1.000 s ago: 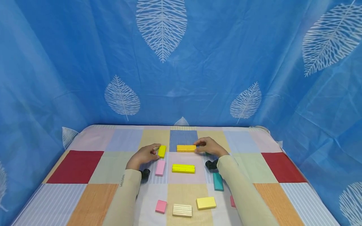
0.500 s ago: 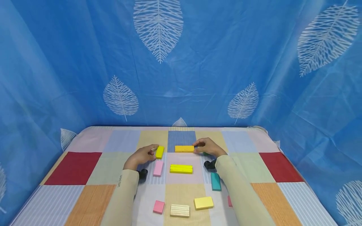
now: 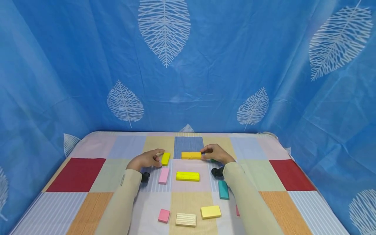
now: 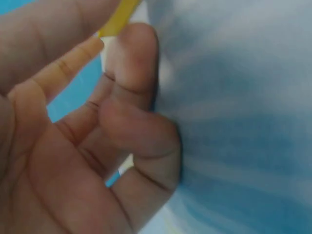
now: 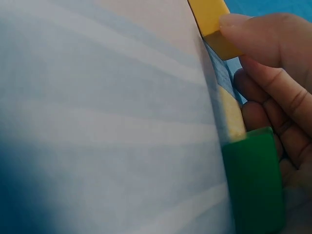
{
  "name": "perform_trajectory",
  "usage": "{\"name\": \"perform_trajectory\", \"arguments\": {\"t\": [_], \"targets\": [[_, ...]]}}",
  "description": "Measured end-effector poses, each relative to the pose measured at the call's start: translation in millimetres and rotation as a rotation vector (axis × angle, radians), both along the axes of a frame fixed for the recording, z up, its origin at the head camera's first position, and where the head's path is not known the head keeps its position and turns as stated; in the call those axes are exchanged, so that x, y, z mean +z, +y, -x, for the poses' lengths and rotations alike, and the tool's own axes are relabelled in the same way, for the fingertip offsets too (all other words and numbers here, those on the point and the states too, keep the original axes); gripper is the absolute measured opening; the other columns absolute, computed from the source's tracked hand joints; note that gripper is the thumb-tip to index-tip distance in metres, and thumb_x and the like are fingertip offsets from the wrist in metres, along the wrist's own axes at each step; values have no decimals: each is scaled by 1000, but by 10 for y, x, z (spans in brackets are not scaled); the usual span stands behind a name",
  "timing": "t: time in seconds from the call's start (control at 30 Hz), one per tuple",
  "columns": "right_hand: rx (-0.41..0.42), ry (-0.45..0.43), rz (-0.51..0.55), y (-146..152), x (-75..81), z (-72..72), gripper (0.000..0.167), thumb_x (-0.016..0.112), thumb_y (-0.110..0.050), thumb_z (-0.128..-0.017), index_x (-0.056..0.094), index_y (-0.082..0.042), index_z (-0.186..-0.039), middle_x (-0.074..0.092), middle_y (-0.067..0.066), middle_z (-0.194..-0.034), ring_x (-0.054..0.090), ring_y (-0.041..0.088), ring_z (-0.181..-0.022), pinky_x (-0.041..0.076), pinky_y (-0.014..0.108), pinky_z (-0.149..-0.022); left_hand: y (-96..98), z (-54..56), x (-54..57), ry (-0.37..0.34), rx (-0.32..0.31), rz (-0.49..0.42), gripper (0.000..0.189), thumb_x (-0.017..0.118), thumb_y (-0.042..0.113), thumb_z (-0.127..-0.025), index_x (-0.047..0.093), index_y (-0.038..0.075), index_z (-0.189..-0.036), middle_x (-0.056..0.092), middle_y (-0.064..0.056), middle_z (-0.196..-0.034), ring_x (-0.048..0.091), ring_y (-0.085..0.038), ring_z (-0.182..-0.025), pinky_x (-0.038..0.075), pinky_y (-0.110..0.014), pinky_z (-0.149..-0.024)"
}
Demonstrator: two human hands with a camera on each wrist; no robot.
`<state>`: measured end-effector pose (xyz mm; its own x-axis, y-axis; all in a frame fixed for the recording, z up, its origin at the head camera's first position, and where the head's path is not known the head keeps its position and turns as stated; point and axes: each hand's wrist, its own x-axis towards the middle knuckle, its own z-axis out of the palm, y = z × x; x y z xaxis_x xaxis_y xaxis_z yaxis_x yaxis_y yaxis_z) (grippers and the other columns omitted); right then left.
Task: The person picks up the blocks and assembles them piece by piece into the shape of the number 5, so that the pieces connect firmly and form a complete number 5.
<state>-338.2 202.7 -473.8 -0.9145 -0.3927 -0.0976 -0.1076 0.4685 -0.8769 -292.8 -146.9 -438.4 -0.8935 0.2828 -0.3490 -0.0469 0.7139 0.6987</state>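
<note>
In the head view my left hand (image 3: 145, 160) pinches a small yellow block (image 3: 165, 159) at its left side, forefinger at the far end and thumb at the near end. Only a corner of this block (image 4: 119, 18) shows in the left wrist view, by the thumb; the other fingers are bent against the cloth. My right hand (image 3: 216, 153) pinches the right end of a longer orange-yellow block (image 3: 191, 155). In the right wrist view the thumb lies on that block's end (image 5: 212, 27). A green block (image 5: 256, 180) stands close beneath the right fingers.
Nearer on the patchwork cloth (image 3: 123, 173) lie a pink block (image 3: 164, 176), a bright yellow block (image 3: 187, 176), a teal block (image 3: 223, 190), a small pink block (image 3: 164, 215), a ridged wooden block (image 3: 185, 219) and a pale yellow block (image 3: 210, 212). A blue leaf-print curtain (image 3: 211, 81) hangs behind.
My left wrist and sleeve have shifted slightly left, while the fingers stay at the yellow block. The right hand keeps its hold. The head view has shifted a little.
</note>
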Motion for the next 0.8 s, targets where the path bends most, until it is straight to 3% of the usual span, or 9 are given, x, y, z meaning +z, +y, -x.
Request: {"name": "perform_trajectory", "arguments": {"t": [0.3, 0.53, 0.8], "targets": [[-9, 1, -13, -25, -4, 5, 28, 82, -3, -94, 76, 6, -120, 74, 17, -121, 67, 26, -108, 53, 48, -105, -77, 82, -2, -14, -66, 17, 67, 76, 3, -99, 47, 3, -160, 62, -11, -105, 56, -23, -93, 48, -32, -83], [-8, -4, -15, -20, -13, 33, 28, 82, -4, -94, 76, 6, -120, 74, 16, -120, 67, 25, -108, 53, 48, -106, -69, 136, -4, -35, -32, 27, 64, 77, 5, -99, 51, 6, -158, 63, -10, -104, 57, -22, -90, 48, -30, -82], [-22, -5, -9, -18, -19, 55, 28, 82, -4, -93, 76, 5, -119, 74, 16, -120, 66, 25, -107, 53, 48, -106, -18, 159, 1, -10, -8, 49, 61, 79, 7, -98, 55, 8, -154, 65, -10, -104, 59, -24, -92, 50, -34, -86]]}}
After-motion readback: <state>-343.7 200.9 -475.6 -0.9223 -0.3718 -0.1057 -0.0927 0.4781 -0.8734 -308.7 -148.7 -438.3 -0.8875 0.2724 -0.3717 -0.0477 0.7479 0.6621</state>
